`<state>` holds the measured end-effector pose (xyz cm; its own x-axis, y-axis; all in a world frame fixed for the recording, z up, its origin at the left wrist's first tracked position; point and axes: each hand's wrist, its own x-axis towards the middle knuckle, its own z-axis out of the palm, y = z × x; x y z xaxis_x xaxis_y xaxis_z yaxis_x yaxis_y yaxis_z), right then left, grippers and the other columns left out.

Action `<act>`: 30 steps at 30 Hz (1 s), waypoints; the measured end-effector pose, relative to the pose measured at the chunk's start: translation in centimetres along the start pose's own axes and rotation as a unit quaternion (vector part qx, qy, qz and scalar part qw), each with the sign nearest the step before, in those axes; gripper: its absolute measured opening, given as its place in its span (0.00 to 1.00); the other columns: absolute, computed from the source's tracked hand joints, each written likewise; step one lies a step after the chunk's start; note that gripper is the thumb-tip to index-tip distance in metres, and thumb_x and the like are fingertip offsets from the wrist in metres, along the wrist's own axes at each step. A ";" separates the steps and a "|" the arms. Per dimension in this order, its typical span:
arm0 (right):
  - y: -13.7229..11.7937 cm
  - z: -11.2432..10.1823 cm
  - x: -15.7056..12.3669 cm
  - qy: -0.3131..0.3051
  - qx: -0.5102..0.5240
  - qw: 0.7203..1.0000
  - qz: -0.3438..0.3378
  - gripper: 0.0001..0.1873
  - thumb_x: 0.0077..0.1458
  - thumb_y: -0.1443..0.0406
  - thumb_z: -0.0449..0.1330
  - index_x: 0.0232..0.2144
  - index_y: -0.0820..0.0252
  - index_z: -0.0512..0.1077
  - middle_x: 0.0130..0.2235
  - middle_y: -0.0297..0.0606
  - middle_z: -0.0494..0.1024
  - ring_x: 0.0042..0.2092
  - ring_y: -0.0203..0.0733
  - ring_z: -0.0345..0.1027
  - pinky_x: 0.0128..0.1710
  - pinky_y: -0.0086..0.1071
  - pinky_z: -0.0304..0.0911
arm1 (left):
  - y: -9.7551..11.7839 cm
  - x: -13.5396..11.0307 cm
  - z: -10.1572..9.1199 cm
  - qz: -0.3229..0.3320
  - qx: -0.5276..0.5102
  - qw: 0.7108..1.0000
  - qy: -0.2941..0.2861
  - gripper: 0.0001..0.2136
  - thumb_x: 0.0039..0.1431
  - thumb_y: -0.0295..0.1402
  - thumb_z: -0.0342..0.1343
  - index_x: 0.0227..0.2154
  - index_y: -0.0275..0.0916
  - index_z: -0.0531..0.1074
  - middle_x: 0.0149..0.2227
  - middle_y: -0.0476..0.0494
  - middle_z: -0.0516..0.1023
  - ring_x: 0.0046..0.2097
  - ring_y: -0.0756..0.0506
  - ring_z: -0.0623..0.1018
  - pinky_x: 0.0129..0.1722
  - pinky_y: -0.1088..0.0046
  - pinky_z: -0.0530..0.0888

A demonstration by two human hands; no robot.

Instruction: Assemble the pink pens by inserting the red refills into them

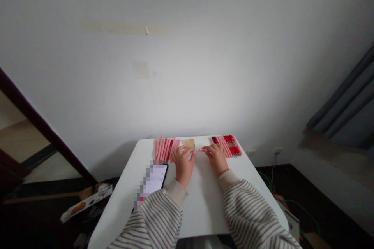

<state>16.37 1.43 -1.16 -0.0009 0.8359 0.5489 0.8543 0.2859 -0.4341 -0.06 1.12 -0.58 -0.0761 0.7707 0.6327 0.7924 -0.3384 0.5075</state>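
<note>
**Two hands pinch a pink pen at the far end of a white table**

From the head view, no label can be read: the phone (152, 184) beside the left forearm has a pixelated screen, and the printed carton (86, 203) on the floor at the left shows only a small orange picture and print too small to make out.

The white table (204, 206) stands against a white wall (187, 66) marked with strips of old tape (124, 27). Along its far edge lie a fanned row of pink pens (164, 149) and, to the right, a tight bundle of red-and-pink pens (226, 146) with some black parts. A piece of brown kraft paper (188, 144) sits between them, partly behind the left hand. To the right, a grey curtain (343, 99) hangs above a wall socket (277, 150) and a green cable (304, 212).

Striped sleeves (251, 214) cover both forearms. The left hand (183, 165) and right hand (216, 158) are close together, curled, fingertips closed on the pink pen (200, 149), which lies crosswise between them just above the tabletop, near the rows.
</note>
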 end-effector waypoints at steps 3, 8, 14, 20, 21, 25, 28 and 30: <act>-0.1 0.0 0.0 -0.001 0.004 1.000 -0.003 0.11 0.58 0.65 0.56 0.40 0.46 0.76 0.39 0.37 0.75 0.47 0.47 0.57 0.47 0.40 0.50 | 0.0 0.0 0.0 0.002 0.002 1.000 -0.007 0.06 0.54 0.35 0.56 0.32 0.46 0.77 0.43 0.42 0.71 0.49 0.42 0.68 0.53 0.55 0.62; -0.2 -0.1 0.0 -0.003 0.006 1.000 -0.010 0.10 0.58 0.65 0.58 0.39 0.46 0.77 0.39 0.37 0.75 0.47 0.46 0.57 0.47 0.39 0.50 | 0.1 -0.1 0.0 0.007 0.000 1.000 -0.022 0.06 0.55 0.37 0.57 0.32 0.45 0.78 0.44 0.42 0.71 0.49 0.42 0.67 0.53 0.56 0.62; -0.1 0.0 0.0 -0.010 0.009 1.000 -0.018 0.10 0.57 0.65 0.59 0.39 0.45 0.77 0.39 0.37 0.75 0.47 0.45 0.58 0.47 0.39 0.50 | 0.3 -0.1 -0.1 -0.008 -0.005 0.999 -0.038 0.06 0.54 0.37 0.58 0.32 0.46 0.79 0.44 0.43 0.71 0.49 0.43 0.68 0.52 0.58 0.63; 0.0 0.3 0.0 -0.009 0.014 0.999 -0.033 0.10 0.58 0.64 0.58 0.39 0.44 0.77 0.39 0.38 0.75 0.47 0.46 0.58 0.46 0.40 0.51 | 0.5 -0.1 -0.4 -0.016 0.001 0.999 -0.048 0.06 0.53 0.37 0.59 0.32 0.47 0.79 0.44 0.43 0.72 0.49 0.43 0.68 0.53 0.58 0.62; 0.0 0.3 0.0 -0.009 0.015 0.999 -0.034 0.10 0.57 0.64 0.58 0.40 0.44 0.77 0.39 0.38 0.75 0.47 0.46 0.58 0.46 0.40 0.51 | 0.5 -0.1 -0.4 -0.017 0.002 0.999 -0.049 0.06 0.53 0.37 0.59 0.32 0.47 0.79 0.45 0.43 0.72 0.49 0.43 0.68 0.53 0.58 0.62; 0.0 0.3 0.0 -0.012 0.020 0.999 -0.033 0.10 0.57 0.65 0.59 0.40 0.45 0.77 0.38 0.37 0.76 0.46 0.46 0.58 0.47 0.40 0.51 | 0.5 0.0 -0.4 -0.024 0.004 0.998 -0.055 0.07 0.53 0.38 0.58 0.32 0.47 0.79 0.45 0.43 0.73 0.49 0.43 0.68 0.54 0.57 0.61; -0.1 0.3 0.0 -0.012 0.023 0.999 -0.034 0.10 0.56 0.65 0.59 0.39 0.45 0.77 0.37 0.37 0.76 0.46 0.46 0.58 0.48 0.41 0.50 | 0.5 0.0 -0.4 -0.022 0.005 0.998 -0.058 0.07 0.54 0.39 0.58 0.33 0.47 0.80 0.46 0.43 0.73 0.50 0.42 0.68 0.54 0.57 0.61; -0.1 0.2 0.0 -0.012 0.029 0.999 -0.036 0.10 0.57 0.65 0.59 0.39 0.45 0.77 0.37 0.37 0.76 0.46 0.46 0.59 0.48 0.41 0.50 | 0.5 0.0 -0.4 -0.021 0.008 0.998 -0.056 0.08 0.54 0.39 0.57 0.33 0.47 0.79 0.46 0.43 0.74 0.50 0.42 0.68 0.54 0.57 0.61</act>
<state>16.17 1.46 -1.28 -0.0741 0.8228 0.5635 0.8203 0.3716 -0.4348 0.08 0.74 -0.04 -0.0411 0.8396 0.5416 0.7991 -0.2977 0.5223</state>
